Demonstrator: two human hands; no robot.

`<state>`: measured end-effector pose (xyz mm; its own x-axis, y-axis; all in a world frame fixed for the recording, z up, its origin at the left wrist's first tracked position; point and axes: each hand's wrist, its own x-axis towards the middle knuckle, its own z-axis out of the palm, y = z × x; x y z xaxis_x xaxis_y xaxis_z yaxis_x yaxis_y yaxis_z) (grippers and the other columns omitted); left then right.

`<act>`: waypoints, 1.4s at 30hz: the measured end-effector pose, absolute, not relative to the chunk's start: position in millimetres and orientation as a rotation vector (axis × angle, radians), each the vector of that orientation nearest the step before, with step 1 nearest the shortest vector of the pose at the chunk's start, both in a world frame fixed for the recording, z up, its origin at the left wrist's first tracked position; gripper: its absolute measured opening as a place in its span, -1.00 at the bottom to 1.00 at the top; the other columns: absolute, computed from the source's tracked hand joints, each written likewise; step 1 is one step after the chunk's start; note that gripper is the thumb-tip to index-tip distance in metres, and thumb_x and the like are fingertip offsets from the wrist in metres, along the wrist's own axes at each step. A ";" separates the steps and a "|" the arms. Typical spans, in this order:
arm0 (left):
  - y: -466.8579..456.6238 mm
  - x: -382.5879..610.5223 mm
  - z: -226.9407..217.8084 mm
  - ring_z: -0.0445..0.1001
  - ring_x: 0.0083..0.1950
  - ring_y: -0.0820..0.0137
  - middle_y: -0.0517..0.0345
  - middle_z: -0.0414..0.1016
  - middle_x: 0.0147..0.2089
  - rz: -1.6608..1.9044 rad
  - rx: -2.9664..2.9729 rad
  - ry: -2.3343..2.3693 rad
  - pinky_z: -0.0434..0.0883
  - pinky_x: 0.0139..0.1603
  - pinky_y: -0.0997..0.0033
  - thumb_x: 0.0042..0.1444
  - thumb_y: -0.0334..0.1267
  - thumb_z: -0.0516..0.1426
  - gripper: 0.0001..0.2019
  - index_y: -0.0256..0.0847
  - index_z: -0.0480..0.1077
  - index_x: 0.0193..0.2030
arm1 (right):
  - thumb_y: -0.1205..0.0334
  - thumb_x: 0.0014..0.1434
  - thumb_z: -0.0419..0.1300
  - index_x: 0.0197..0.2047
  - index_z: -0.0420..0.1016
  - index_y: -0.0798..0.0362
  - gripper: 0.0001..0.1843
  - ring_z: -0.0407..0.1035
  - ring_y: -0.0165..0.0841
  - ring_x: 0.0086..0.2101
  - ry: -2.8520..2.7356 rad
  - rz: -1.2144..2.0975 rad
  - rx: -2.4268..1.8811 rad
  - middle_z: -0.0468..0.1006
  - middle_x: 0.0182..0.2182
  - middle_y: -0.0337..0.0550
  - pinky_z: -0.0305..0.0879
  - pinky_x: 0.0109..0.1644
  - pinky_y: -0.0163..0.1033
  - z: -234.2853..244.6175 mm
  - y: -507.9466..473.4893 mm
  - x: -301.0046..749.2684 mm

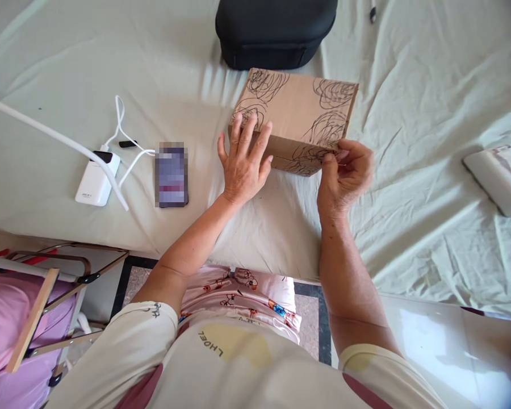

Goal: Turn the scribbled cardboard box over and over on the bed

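A brown cardboard box [300, 105], with black scribbled loops drawn near its corners, lies on the pale green cloth. My left hand [242, 167] rests with spread fingers over the box's front left edge, fingertips on the lid. At the front right corner, my right hand [347, 176] is closed, thumb and fingers pinching the box's edge. Whether a flap or something thin is between those fingers, I cannot make out. The box's lid looks closed, and its front side faces me.
Behind the box stands a black case [272, 34]. To the left lie a white power bank [94, 184] with a cable and a phone [171, 176], crossed partly by a white rod [55, 133]. A white object [500, 176] sits far right. A folding chair [38, 318] is lower left.
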<state>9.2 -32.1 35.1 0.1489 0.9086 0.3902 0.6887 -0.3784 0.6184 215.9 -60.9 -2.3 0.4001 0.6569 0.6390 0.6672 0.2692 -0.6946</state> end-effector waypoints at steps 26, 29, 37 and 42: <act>-25.2 18.3 5.3 -0.10 0.73 0.10 0.06 0.22 0.57 1.215 2.387 0.970 -0.06 0.71 -0.16 0.41 0.26 -0.05 -0.46 0.04 0.33 0.34 | -0.12 0.40 0.24 -0.04 0.61 -0.02 -0.65 0.48 -0.37 -0.36 -1.467 0.001 -1.140 0.62 -0.29 -0.18 0.48 -0.23 -0.16 16.8 -77.0 188.9; -25.0 15.6 7.1 -0.06 0.71 0.07 0.13 0.25 0.56 1.222 2.333 0.930 -0.02 0.71 -0.17 0.38 0.25 0.02 -0.50 0.08 0.37 0.29 | -0.14 0.41 0.22 -0.06 0.61 -0.01 -0.63 0.45 -0.39 -0.39 -1.371 0.018 -1.171 0.57 -0.33 -0.21 0.42 -0.26 -0.18 16.2 -72.0 198.1; -18.0 12.0 5.9 0.01 0.69 -0.01 0.05 0.30 0.51 1.278 2.340 0.883 0.02 0.68 -0.26 0.39 0.18 0.03 -0.55 -0.01 0.44 0.21 | -0.22 0.43 0.14 0.18 0.41 -0.02 -0.51 0.30 -0.35 -0.41 -1.179 0.160 -1.292 0.36 -0.39 -0.22 0.24 -0.28 -0.17 8.5 -64.9 221.0; -6.9 4.0 -6.3 -0.02 0.70 0.13 0.08 0.22 0.56 1.354 2.281 0.929 0.03 0.69 -0.16 0.47 0.08 -0.07 -0.58 0.04 0.37 0.29 | -0.30 0.37 0.18 0.14 0.42 0.03 -0.43 0.28 -0.36 -0.45 -1.111 0.174 -1.371 0.35 -0.47 -0.27 0.24 -0.28 -0.15 8.9 -62.9 221.5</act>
